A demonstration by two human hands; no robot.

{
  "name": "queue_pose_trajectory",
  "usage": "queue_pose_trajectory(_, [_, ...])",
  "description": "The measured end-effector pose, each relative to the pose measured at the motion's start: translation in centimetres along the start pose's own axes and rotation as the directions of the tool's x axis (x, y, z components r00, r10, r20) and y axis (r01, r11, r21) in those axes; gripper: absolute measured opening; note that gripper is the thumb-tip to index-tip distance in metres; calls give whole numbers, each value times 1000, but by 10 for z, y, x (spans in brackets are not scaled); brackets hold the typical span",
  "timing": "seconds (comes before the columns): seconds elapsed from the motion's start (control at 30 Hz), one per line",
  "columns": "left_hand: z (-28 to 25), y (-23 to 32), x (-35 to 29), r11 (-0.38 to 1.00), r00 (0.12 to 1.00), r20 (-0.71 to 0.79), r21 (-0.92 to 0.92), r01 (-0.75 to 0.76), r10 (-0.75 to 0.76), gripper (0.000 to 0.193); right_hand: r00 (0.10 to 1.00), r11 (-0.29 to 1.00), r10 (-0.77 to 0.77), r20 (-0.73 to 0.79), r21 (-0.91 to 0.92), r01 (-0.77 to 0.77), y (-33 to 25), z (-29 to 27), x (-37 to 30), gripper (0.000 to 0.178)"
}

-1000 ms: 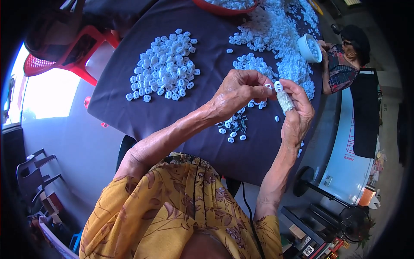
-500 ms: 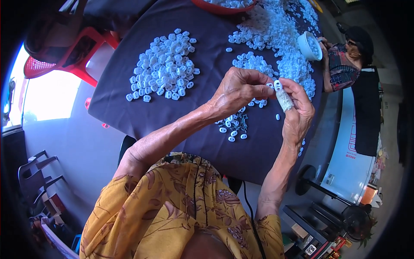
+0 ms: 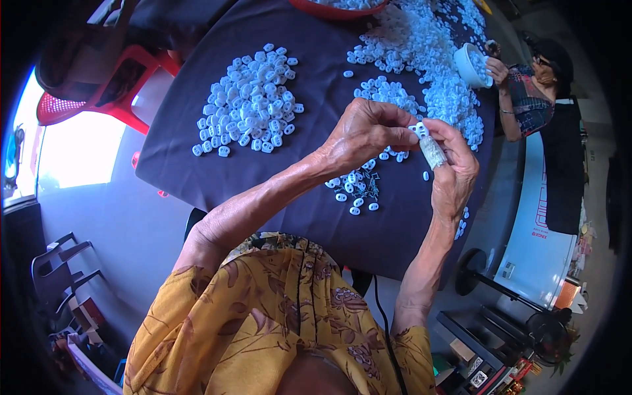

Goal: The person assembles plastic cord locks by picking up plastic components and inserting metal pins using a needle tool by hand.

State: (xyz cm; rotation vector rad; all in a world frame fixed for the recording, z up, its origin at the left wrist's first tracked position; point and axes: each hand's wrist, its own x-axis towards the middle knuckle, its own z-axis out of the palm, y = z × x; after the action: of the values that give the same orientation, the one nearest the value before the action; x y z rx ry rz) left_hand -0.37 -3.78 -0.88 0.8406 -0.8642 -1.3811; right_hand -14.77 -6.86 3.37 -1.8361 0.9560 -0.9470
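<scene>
Above the table, both hands meet at a small white plastic piece with two dark holes (image 3: 422, 130), which looks like a cord lock. My right hand (image 3: 455, 168) pinches it between forefinger and thumb. A whitish wrap (image 3: 432, 153) covers that thumb. From the left, my left hand (image 3: 361, 135) has thumb and forefinger closed at the piece's edge. A sliver of white shows at those fingertips, too small to name. Below the hands lies a small heap of two-holed pieces (image 3: 354, 185) mixed with tiny dark slender bits (image 3: 372, 187). A larger heap of white two-holed pieces (image 3: 253, 99) lies farther left.
Loose white pieces (image 3: 408, 39) spread over the far right of the dark tablecloth (image 3: 191, 125). A red basin (image 3: 339, 10) stands at the far edge. Another person's hand (image 3: 498, 71) is by a white bowl (image 3: 473, 66). A red chair (image 3: 125, 85) stands left.
My hands stay almost in place, with a slight shift of the piece between the fingertips. The other person's hand has risen beside the white bowl.
</scene>
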Motion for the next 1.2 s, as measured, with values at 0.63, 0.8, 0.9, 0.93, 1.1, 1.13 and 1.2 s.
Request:
queue_pose_trajectory(0.63, [-5,-19,4,962,986,-34,-227,152,-164,19,953,763,-279,118,-576,295,17,13,-2,42])
queue_pose_trajectory(0.8, [-5,-18,1,917,964,-34,-318,240,-265,20,960,736,-238,148,-617,278,21,10,-3,40])
queue_pose_trajectory(0.9, [-7,-19,0,927,967,-39,-296,231,-253,21,952,740,-260,160,-600,303,26,9,-3,39])
queue_pose_trajectory(0.93, [-8,-20,0,926,966,-41,-298,231,-255,21,949,752,-276,154,-580,313,26,9,-3,38])
queue_pose_trajectory(1.1, [-9,-22,3,925,961,-15,-275,263,-277,24,966,792,-221,137,-552,259,24,7,-6,36])
queue_pose_trajectory(1.13, [-9,-23,4,925,961,-15,-274,263,-277,24,972,806,-198,130,-543,237,24,7,-6,35])
queue_pose_trajectory(1.2, [-9,-26,7,932,963,44,-242,268,-266,25,973,812,-200,114,-537,229,27,6,-7,34])
